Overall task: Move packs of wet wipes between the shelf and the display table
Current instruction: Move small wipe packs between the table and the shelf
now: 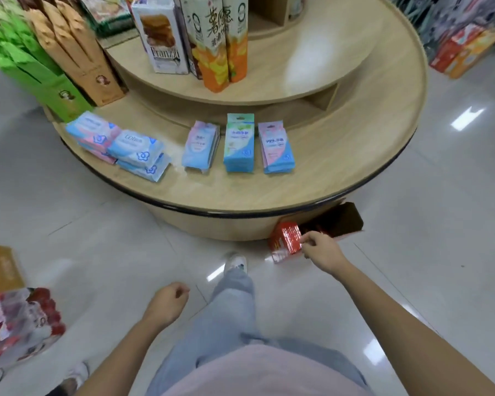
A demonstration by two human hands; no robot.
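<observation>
Pinching a red box [286, 241], the nearer right hand [322, 251] is found with the wipes packs [238, 144] at its eleven o'clock; the left hand [166, 304] is loosely curled, empty.

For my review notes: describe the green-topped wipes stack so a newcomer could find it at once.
On the lower tier of the round wooden display table, three stacks of wipes lie side by side near the front. The green-topped stack is the middle one, between a pale blue stack and a pink-topped stack; it alone has a green header.
</observation>
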